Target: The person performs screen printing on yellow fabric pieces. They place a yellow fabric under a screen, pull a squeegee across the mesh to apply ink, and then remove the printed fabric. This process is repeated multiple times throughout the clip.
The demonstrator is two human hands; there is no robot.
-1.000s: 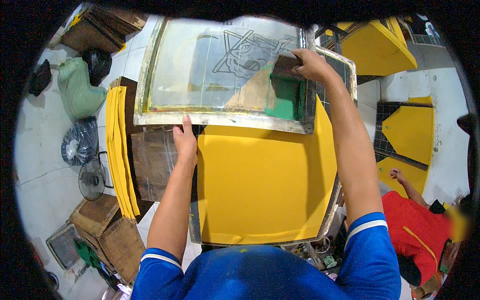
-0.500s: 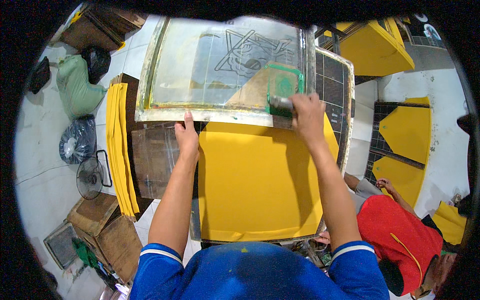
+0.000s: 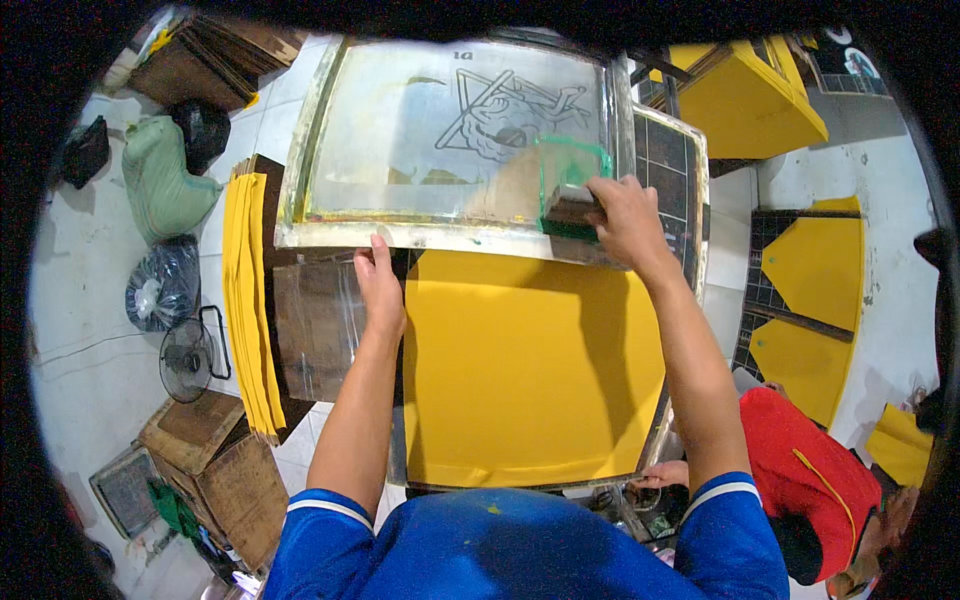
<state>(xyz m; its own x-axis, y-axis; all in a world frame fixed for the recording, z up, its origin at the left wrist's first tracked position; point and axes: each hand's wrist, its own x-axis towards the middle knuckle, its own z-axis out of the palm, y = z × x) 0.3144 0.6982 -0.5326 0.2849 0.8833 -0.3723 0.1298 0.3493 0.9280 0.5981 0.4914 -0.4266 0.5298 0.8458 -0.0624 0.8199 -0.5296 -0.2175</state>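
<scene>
A screen-printing frame [image 3: 420, 238] with pale rails and a see-through mesh lies at the far side of the table, over the far part of a yellow fabric piece [image 3: 530, 370]. On its mesh are a dark line drawing and a green ink patch [image 3: 556, 160]. My right hand [image 3: 630, 222] is closed around a small squeegee [image 3: 572, 204], which rests at the near end of the green patch. My left hand [image 3: 380, 288] grips the near rail, thumb on top; its other fingers are hidden beneath.
Folded yellow fabric [image 3: 250, 310] hangs at the left, near a fan [image 3: 188, 358] and cardboard boxes [image 3: 235, 480]. A co-worker in a red shirt [image 3: 800, 475] is at the lower right, one hand [image 3: 668, 474] by the table's near corner. Yellow pieces [image 3: 815, 270] lie on boards beyond.
My right hand has turned the squeegee, so more of its block shows. The co-worker's hand has come further into view at the near right corner. The whole view has shifted slightly.
</scene>
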